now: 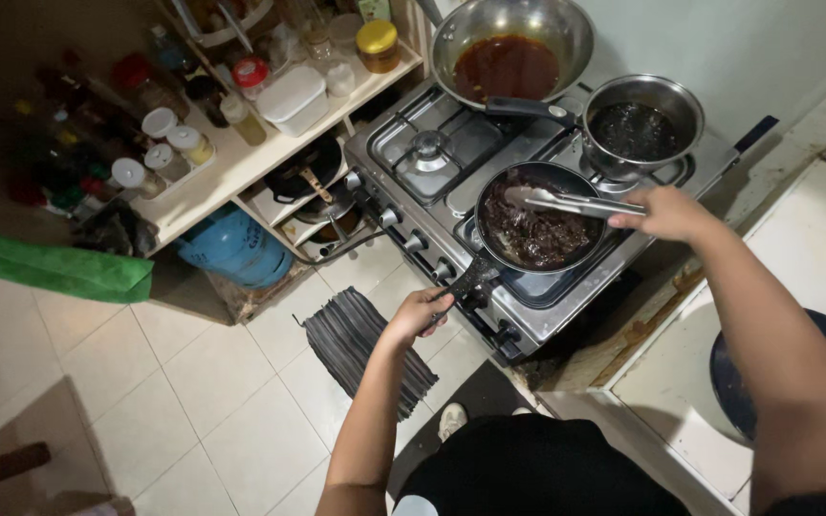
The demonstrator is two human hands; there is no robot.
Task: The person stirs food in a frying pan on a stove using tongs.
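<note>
Both hands are busy at the stove [537, 287]. Left hand [420, 312] is closed around the black handle of the small dark pan [537, 222], holding it steady on the front burner. Right hand [669, 212] is closed on metal tongs [566, 202], and their tips are down in the dark, sticky food in that pan. This looks like the stirring or turning step. The next move calls for a firm hold on the handle while the tongs push the food around.

Close behind the pan sits a small steel pot [644, 122] with dark liquid, near the right hand. A big steel wok [513, 43] with brown sauce sits behind that, and its handle pokes out over the stove. A shelf [241, 158] of jars stands beside the stove, with a blue gas tank [233, 248] under it.
</note>
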